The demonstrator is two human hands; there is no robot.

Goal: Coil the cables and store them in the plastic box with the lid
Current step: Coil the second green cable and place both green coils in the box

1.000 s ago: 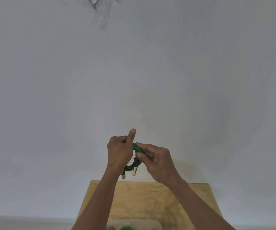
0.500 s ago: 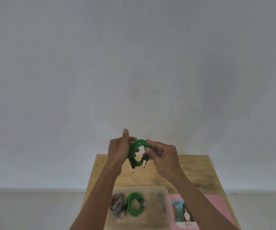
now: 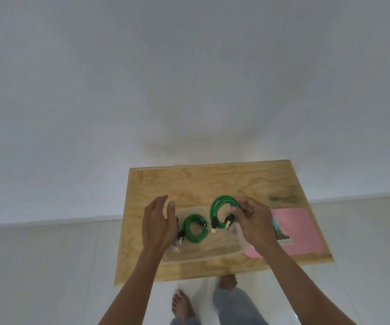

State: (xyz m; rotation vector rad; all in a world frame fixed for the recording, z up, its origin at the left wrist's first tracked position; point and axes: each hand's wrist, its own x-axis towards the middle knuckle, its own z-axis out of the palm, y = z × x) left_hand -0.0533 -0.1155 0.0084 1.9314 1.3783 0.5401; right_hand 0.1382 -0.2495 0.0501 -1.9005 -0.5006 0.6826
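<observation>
**Coiled green cable held over the box**

Your right hand [image 3: 255, 225] pinches a coiled green cable [image 3: 223, 207] at the coil's right side, fingers curled round the loops. The coil stands roughly upright in the air above the clear plastic box [image 3: 203, 250], and its two plug ends [image 3: 221, 225] hang down at the bottom of the loop, one dark with a pale tip, one yellowish.

The box sits on the tabletop [image 3: 189, 181] toward its near edge, about midway along. Inside it, in the left half, lies a second green coil [image 3: 193, 228], flat on the bottom. Just to its left a greyish cable [image 3: 179, 240] shows partly, mostly hidden behind your other hand.

Your left hand [image 3: 157, 222] hovers above the left end of the box with its grip spread, fingers straight and relaxed, holding nothing.

A pink lid [image 3: 299, 231] with a picture label lies on the tabletop beside the box, at the right edge. Below the near edge, your bare feet [image 3: 182, 304] stand on the pale floor.
</observation>
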